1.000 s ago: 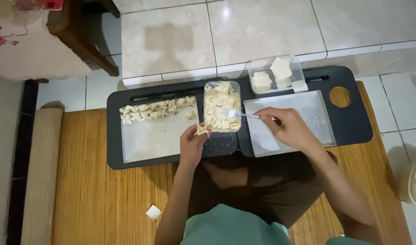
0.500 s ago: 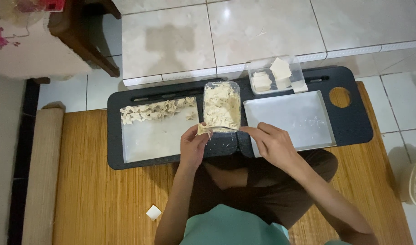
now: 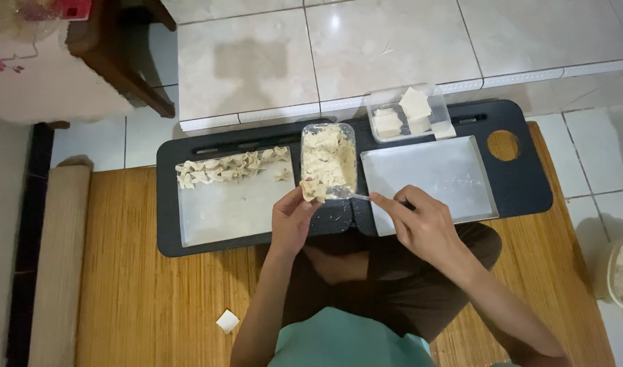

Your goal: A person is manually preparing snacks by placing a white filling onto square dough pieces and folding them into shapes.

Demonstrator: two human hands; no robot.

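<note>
Right hand (image 3: 427,228) back with spoon (image 3: 349,195)

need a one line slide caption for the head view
Left hand holds a pale square wrapper while the right hand spoons filling from a clear rectangular tub.

A home: pale tiled floor (image 3: 406,47), woven bamboo mat (image 3: 141,299), dark wooden furniture leg (image 3: 121,68) at upper left, and a low black bench (image 3: 522,183) for food preparation.
</note>
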